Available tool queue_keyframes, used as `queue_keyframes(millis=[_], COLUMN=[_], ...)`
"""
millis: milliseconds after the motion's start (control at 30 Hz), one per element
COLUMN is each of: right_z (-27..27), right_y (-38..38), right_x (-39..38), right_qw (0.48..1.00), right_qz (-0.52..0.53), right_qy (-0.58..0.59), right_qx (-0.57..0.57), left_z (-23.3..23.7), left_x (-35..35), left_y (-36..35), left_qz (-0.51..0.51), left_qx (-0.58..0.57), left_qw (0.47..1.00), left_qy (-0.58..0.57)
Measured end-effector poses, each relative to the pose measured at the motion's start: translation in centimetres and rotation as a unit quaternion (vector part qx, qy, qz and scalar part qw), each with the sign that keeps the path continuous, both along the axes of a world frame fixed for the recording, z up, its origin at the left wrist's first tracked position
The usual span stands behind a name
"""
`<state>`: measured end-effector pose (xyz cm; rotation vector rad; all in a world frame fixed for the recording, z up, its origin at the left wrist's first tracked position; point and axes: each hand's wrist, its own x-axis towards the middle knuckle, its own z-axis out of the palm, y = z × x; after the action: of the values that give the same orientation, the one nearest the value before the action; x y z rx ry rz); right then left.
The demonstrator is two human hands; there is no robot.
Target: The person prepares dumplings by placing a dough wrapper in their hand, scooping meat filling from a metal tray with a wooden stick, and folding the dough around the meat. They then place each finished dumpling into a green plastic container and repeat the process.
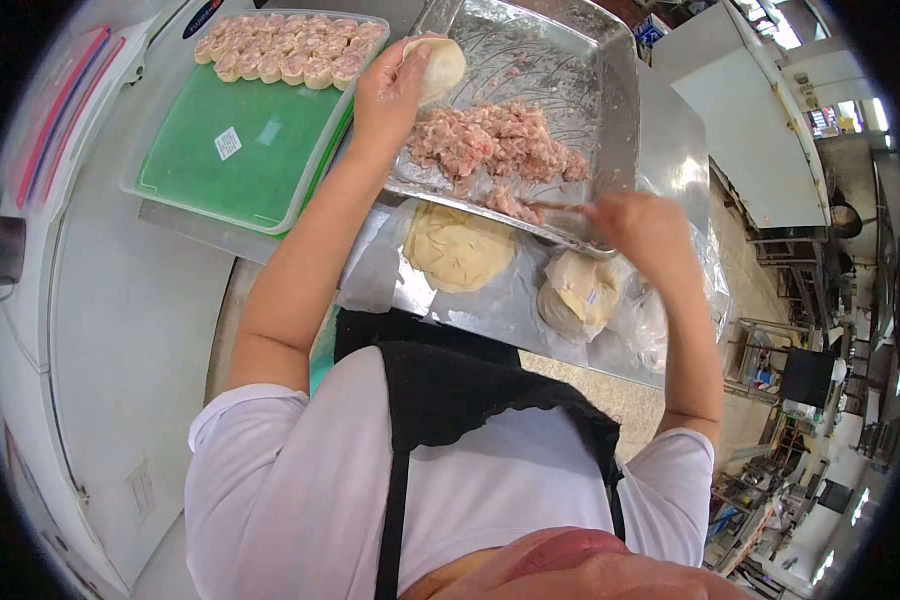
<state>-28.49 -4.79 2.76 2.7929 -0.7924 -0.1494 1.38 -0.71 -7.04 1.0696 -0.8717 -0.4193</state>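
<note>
My left hand [390,95] is closed on a round, pale dumpling wrapper [444,72], held up at the near left side of a deep metal tray [610,120]. In the tray lies a heap of pink minced meat [515,140]. My right hand [640,230] grips the handle of a thin spreading tool [560,207] over the tray's near rim. The tool's tip is at a small lump of meat [507,203]; its exact shape is hidden. Close below the tray sits a stack of yellowish wrappers [458,246] on plastic.
At the left stands a clear plastic box [170,198] with a green base, holding rows of filled dumplings [280,50]. A plastic bag of wrappers [578,293] lies near my right forearm. A white appliance [130,330] borders the left; metal racks [770,350] stand farther right.
</note>
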Motion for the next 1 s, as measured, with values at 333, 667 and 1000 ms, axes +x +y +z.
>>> queue_keyframes(millis=[333, 667, 1000], right_z=[-3.3, -2.4, -0.1], right_y=[3.5, -0.6, 1.7], right_x=[3.8, 2.2, 2.7], right_qw=[0.996, 0.943, 0.792], right_qz=[-0.03, -0.102, -0.223], right_qy=[-0.031, -0.13, -0.327], right_qx=[0.075, 0.287, 0.465], left_z=[-0.7, -0.3, 2.6], left_x=[0.4, 0.7, -1.9], left_y=[-0.7, -0.3, 0.7], left_qz=[0.027, -0.008, -0.11], left_qx=[0.035, -0.019, -0.009], left_qw=[0.998, 0.999, 0.938], left_qy=[-0.048, 0.034, 0.33])
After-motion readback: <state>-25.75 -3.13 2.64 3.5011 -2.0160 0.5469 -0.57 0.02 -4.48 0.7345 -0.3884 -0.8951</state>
